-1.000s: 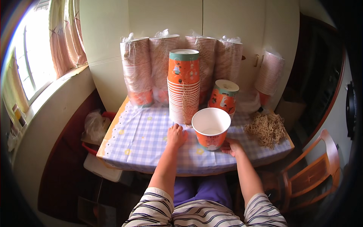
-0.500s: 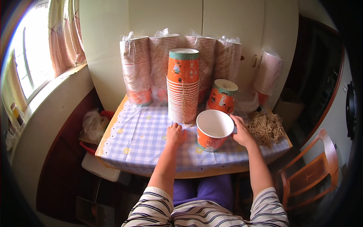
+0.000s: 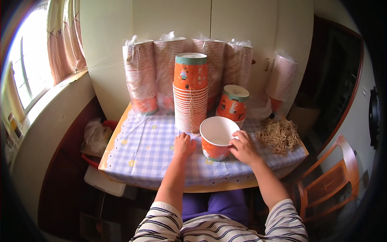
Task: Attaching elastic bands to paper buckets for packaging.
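Observation:
An orange paper bucket with a white inside and a green base band stands upright, mouth up, near the middle of the table. My right hand grips its right side, fingers at the rim and thumb lower on the wall. My left hand rests on the cloth with nothing in it, fingers forward, close to the foot of a tall stack of upside-down paper buckets. Brown strands hang down that stack's side. Behind the upright bucket sits a shorter upside-down stack, partly hidden by it.
Several plastic-wrapped bucket stacks line the back, with another wrapped one at the right. A heap of brown shredded paper lies on the checked tablecloth. A wooden chair stands at right; a red bin at left.
My right hand has come round from the bucket's far right side to its near right side. The bucket has shifted slightly left and turned. My left hand stays by the tall stack.

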A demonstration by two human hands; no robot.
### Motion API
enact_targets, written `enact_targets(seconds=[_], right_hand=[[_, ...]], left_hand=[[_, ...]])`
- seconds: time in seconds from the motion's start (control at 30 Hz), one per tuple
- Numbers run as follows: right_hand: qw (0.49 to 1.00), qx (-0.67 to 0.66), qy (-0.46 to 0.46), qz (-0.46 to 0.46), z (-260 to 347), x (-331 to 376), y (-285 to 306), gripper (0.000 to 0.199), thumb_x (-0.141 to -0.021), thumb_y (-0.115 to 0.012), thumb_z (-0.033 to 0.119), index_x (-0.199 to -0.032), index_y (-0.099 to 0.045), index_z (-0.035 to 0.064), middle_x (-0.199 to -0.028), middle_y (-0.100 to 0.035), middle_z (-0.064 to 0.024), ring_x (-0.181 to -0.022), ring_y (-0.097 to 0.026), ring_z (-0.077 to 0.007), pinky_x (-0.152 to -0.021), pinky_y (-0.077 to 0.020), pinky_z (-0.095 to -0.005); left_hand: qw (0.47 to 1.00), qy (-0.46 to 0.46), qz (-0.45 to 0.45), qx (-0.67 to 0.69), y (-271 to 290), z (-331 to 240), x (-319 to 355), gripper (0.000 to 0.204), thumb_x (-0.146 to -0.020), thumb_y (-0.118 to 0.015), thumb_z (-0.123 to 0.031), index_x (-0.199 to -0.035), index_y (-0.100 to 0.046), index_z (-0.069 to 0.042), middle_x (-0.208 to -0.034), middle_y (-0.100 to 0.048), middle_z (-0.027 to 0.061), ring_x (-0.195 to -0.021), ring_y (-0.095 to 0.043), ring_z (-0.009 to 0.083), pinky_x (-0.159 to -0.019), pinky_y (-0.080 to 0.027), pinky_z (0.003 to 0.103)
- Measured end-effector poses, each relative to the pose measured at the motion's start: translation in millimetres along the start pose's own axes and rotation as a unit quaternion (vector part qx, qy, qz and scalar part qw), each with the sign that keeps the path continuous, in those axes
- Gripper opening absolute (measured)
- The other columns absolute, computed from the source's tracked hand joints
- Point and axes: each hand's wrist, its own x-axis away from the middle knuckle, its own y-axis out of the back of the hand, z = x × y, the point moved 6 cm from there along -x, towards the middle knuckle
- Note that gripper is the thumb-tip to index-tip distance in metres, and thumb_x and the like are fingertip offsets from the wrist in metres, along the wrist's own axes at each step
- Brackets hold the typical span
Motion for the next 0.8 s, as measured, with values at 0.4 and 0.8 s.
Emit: enact_targets(seconds=[0.4,0.8], right_hand=[[0.999,-0.023,0.030,-0.029,22.6,-5.2,-5.1,0.023,-0.068,-0.073,0.018,-0.081,-0.056,0.0097,-0.076,-0.055,-0.0042,-0.075,-0.056,-0.0242,-0.074,-0.0413,-0.0364],[0.999,0.043,-0.009,-0.006,14.1,-18.6,-14.3,0.025,-0.067,-0.072,0.016,-0.086,-0.057,0.0083,-0.077,-0.058,-0.0055,-0.074,-0.058,-0.0247,-0.069,-0.0424,-0.0369]], left_hand=[[1.000,-0.006,-0.016,0.008,0.6,-2.4,-0.3,0.019,-0.071,-0.062,-0.024,-0.076,-0.061,-0.005,-0.084,-0.058,0.0106,-0.084,-0.057,0.0282,-0.075,-0.043,0.040],[1.000,0.009,0.011,0.023,-0.4,3.0,-2.2,0.020,-0.073,-0.062,-0.023,-0.080,-0.063,-0.004,-0.090,-0.060,0.0117,-0.087,-0.057,0.0300,-0.076,-0.044,0.040]])
